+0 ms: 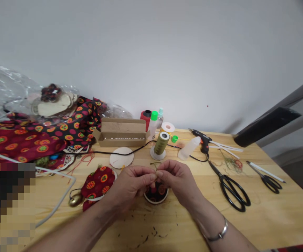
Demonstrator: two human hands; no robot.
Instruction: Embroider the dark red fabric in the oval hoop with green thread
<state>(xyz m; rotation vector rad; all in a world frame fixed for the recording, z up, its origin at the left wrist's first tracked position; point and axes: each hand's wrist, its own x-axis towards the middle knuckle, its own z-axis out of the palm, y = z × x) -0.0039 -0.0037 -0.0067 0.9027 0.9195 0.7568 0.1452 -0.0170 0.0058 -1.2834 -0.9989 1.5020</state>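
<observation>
My left hand [130, 183] and my right hand [176, 180] meet fingertip to fingertip above the middle of the wooden table [272, 217]. Both pinch a thin olive thread [155, 164] between thumb and forefinger. Just under the hands lies a small round fabric-covered disc [156, 194] in red patterned cloth with a white rim, partly hidden by my fingers. A spool of olive thread [161, 143] stands right behind the hands. A larger red patterned fabric piece [97, 182] lies to the left of my left hand.
Black scissors [231, 189] lie to the right, a smaller pair [268, 180] farther right. A glue gun [202, 138], white squeeze bottle [189, 147], open cardboard box [121, 134], white disc [121, 157] and patterned cloth pile [30, 140] line the back. A small bell [75, 200] sits at left.
</observation>
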